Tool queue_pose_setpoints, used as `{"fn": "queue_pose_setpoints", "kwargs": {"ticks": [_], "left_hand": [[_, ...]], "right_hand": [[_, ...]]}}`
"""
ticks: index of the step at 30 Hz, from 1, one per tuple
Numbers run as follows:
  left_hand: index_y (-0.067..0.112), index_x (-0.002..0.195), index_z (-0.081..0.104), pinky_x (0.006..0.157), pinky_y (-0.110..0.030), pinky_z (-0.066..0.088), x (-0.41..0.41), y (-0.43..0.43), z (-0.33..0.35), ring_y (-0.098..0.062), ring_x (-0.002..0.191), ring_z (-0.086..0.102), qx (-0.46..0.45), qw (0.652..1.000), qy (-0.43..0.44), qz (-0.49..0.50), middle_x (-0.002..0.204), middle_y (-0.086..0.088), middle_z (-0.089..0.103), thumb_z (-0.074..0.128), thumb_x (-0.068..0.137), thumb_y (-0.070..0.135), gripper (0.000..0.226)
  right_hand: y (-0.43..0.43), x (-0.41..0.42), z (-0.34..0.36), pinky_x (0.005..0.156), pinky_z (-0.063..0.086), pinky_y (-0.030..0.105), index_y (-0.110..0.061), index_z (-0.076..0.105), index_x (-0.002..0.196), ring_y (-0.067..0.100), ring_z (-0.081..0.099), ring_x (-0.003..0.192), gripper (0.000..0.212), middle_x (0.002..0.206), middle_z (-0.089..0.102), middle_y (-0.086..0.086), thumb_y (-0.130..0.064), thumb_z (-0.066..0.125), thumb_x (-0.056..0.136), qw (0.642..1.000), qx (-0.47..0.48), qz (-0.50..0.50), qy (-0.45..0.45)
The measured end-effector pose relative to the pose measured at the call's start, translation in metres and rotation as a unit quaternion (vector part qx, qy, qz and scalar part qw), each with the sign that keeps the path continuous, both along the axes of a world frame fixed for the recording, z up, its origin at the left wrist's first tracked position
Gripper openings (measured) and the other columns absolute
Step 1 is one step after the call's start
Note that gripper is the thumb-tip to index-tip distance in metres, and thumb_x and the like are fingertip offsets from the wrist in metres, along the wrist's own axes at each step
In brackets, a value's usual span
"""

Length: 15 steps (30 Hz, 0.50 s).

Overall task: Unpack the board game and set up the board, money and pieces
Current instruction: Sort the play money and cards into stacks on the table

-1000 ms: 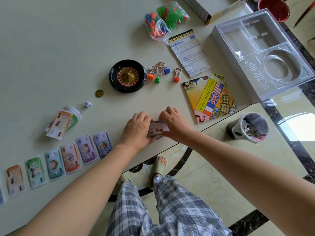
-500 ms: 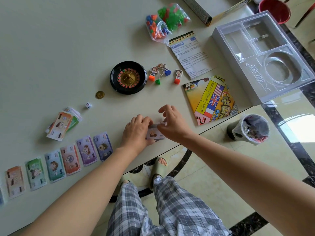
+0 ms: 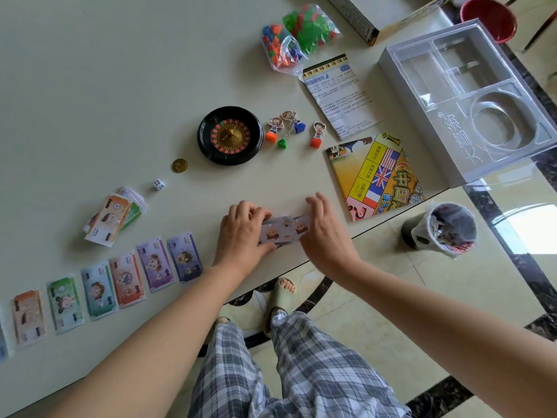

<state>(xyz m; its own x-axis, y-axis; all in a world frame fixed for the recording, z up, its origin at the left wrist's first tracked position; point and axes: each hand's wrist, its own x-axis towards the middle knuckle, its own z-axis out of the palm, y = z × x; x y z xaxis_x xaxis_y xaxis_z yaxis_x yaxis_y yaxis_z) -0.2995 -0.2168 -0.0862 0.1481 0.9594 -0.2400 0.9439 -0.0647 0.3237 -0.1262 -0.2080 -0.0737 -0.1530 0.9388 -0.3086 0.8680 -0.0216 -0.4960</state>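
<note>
My left hand (image 3: 244,233) holds a small stack of pale play-money notes (image 3: 284,232) at the table's near edge. My right hand (image 3: 324,230) is at the stack's right end, drawing a note sideways off it. A row of coloured note piles (image 3: 126,279) lies along the near edge to the left. Further back sits a loose mixed pile of notes (image 3: 113,217). The folded game board (image 3: 375,179) lies to the right. A roulette wheel (image 3: 229,135), three standing character pawns (image 3: 294,129), a white die (image 3: 158,184) and a gold coin (image 3: 179,165) sit mid-table.
Two bags of plastic pieces (image 3: 297,36) and an instruction sheet (image 3: 340,93) lie at the back. The clear box insert (image 3: 473,98) overhangs the table's right corner. A lined bin (image 3: 443,229) stands on the floor. My plaid-clad legs are below the table edge (image 3: 388,224).
The notes between my hands have spread wider: my right hand moved right, pulling a note off the stack. My left hand stayed in place.
</note>
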Motion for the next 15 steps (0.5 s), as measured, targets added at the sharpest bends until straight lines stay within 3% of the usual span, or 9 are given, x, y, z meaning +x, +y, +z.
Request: {"fn": "queue_pose_setpoints", "kwargs": {"ticks": [2, 5, 8, 11, 15], "left_hand": [[0.022, 0.126, 0.053, 0.094, -0.032, 0.035, 0.002, -0.001, -0.001, -0.023, 0.114, 0.039, 0.009, 1.0, -0.002, 0.018, 0.122, -0.005, 0.043, 0.078, 0.072, 0.042, 0.063], [0.023, 0.126, 0.052, 0.095, -0.033, 0.034, 0.009, 0.001, -0.002, -0.023, 0.116, 0.037, 0.014, 1.0, -0.009, 0.02, 0.123, -0.006, 0.041, 0.077, 0.072, 0.042, 0.063], [0.021, 0.125, 0.051, 0.094, -0.034, 0.035, 0.01, 0.002, -0.002, -0.023, 0.115, 0.039, 0.026, 0.999, -0.011, 0.016, 0.122, -0.006, 0.041, 0.076, 0.072, 0.049, 0.065], [0.018, 0.121, 0.052, 0.089, -0.035, 0.039, 0.002, -0.003, -0.002, -0.023, 0.108, 0.044, 0.044, 0.999, 0.009, 0.013, 0.118, -0.007, 0.044, 0.075, 0.065, 0.061, 0.075], [0.017, 0.119, 0.05, 0.086, -0.033, 0.04, -0.004, -0.01, -0.001, -0.022, 0.105, 0.044, 0.018, 0.999, 0.024, 0.014, 0.115, -0.006, 0.045, 0.075, 0.066, 0.058, 0.071]], "right_hand": [[-0.014, -0.006, -0.004, 0.118, 0.021, 0.035, -0.006, 0.021, 0.147, 0.031, 0.017, 0.145, 0.062, 0.158, 0.006, 0.017, -0.006, 0.048, 0.092, 0.999, -0.019, 0.03, 0.036], [-0.014, -0.004, -0.003, 0.12, 0.015, 0.033, -0.004, 0.021, 0.145, 0.03, 0.01, 0.147, 0.061, 0.158, 0.006, 0.02, -0.002, 0.047, 0.09, 0.996, -0.008, 0.023, 0.09], [-0.01, 0.009, 0.001, 0.117, 0.02, 0.028, -0.003, 0.027, 0.141, 0.028, 0.022, 0.143, 0.061, 0.152, 0.022, 0.018, 0.001, 0.049, 0.085, 0.995, 0.017, 0.006, 0.095], [-0.01, 0.018, -0.002, 0.109, 0.029, 0.031, -0.002, 0.033, 0.138, 0.026, 0.035, 0.127, 0.057, 0.136, 0.04, 0.015, -0.007, 0.054, 0.085, 0.997, 0.045, -0.046, 0.035], [-0.01, -0.001, -0.004, 0.103, 0.034, 0.03, -0.002, 0.037, 0.134, 0.024, 0.041, 0.119, 0.051, 0.129, 0.044, 0.013, -0.008, 0.052, 0.087, 0.997, 0.004, -0.05, 0.063]]}}
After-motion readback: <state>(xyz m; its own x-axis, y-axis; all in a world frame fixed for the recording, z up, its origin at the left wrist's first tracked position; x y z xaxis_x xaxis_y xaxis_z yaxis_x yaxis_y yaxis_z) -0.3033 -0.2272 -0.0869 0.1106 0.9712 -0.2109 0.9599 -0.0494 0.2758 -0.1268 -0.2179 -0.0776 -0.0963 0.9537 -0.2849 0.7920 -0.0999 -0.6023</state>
